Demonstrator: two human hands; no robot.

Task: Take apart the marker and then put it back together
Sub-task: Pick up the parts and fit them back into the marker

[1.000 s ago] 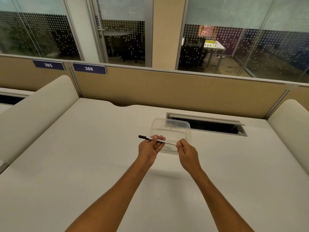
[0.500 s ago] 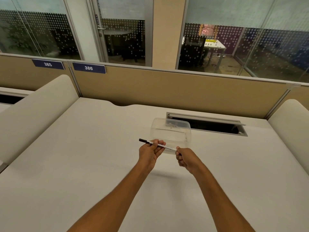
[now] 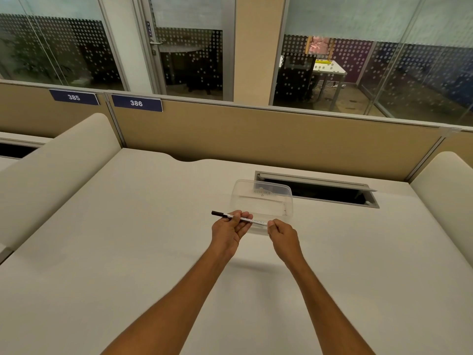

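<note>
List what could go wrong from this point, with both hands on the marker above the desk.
1. The right hand pinches only the very end of the marker; a hard pull could slip or send a small part flying.
2. The open cable slot lies close behind; a loose piece could drop in.
3. The clear container sits just beyond the hands and could be knocked.

One marker [image 3: 239, 218], one clear plastic container [image 3: 261, 201], two hands, left hand [image 3: 229, 230] and right hand [image 3: 282, 235], one desk [image 3: 102, 252], one cable slot [image 3: 317, 189], two number plates, 385 [image 3: 74, 97] and 386 [image 3: 136, 103], two side dividers, one [image 3: 51, 170] left, one [image 3: 445, 190] right.
</note>
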